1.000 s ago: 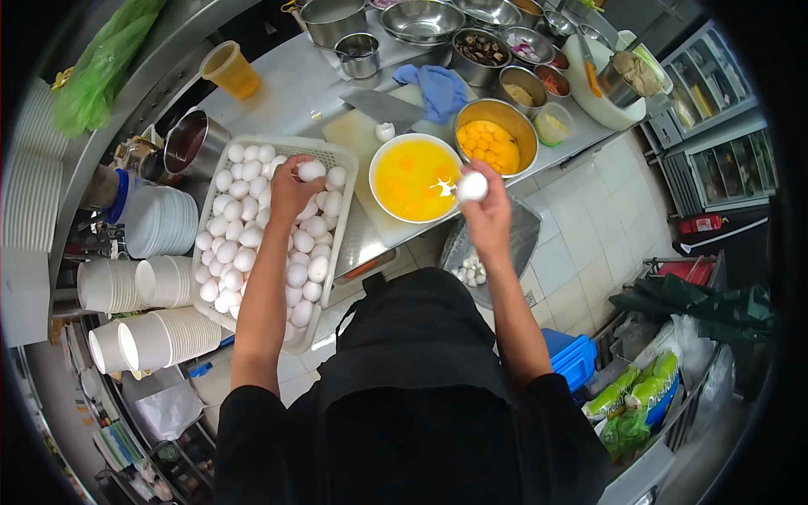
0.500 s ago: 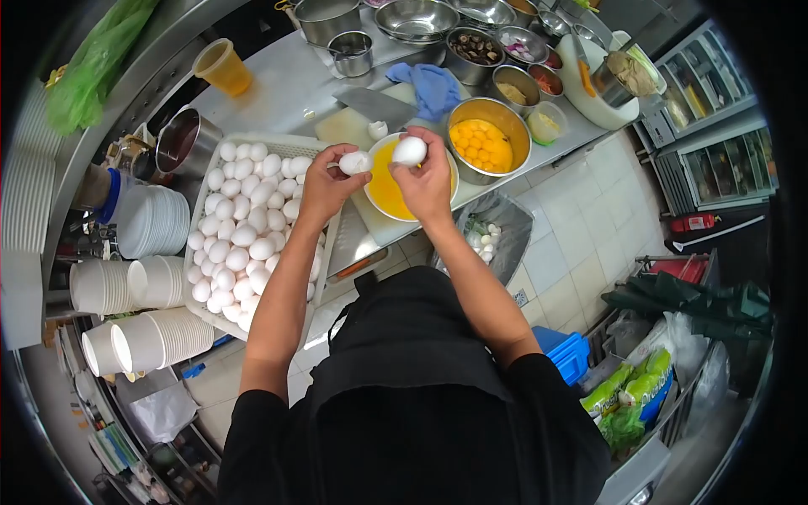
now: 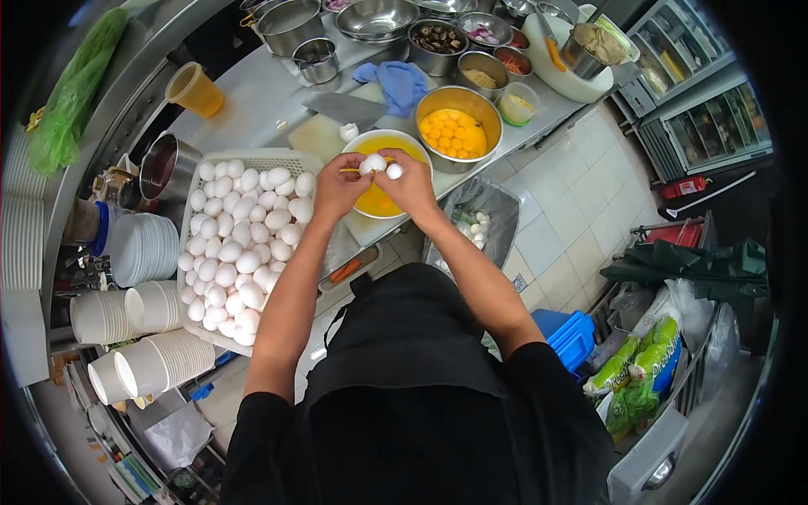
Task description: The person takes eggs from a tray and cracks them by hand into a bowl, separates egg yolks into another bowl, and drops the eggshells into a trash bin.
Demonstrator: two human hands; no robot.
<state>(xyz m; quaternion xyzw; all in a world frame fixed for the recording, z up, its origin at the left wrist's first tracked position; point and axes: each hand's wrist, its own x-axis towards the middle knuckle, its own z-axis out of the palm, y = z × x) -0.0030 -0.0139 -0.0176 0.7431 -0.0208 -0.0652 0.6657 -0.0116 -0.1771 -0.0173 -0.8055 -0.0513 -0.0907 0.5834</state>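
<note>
Both my hands meet over the near part of a white bowl [image 3: 426, 160] of yellow liquid egg [image 3: 379, 202]. In my left hand [image 3: 338, 192] is a white egg [image 3: 372, 163], pinched in the fingers. My right hand [image 3: 412, 190] is closed around another white egg [image 3: 394, 171], mostly covered by the fingers. The two eggs are side by side, and I cannot tell whether either shell is cracked. A broken eggshell [image 3: 348, 132] lies on the cutting board [image 3: 317, 137] behind the bowl. To the right stands a steel bowl [image 3: 495, 145] with several whole yolks [image 3: 454, 133].
A white crate [image 3: 295, 160] of eggs stands at left. Behind are a cleaver [image 3: 345, 109], a blue cloth [image 3: 396, 84] and steel bowls of ingredients. Below the counter edge, a lined bin [image 3: 497, 227] holds shells. A yellowish plastic tub [image 3: 195, 91] stands at back left.
My hands have come together, bringing the two eggs from apart to side by side, lower over the bowl. The whole view has shifted slightly.
</note>
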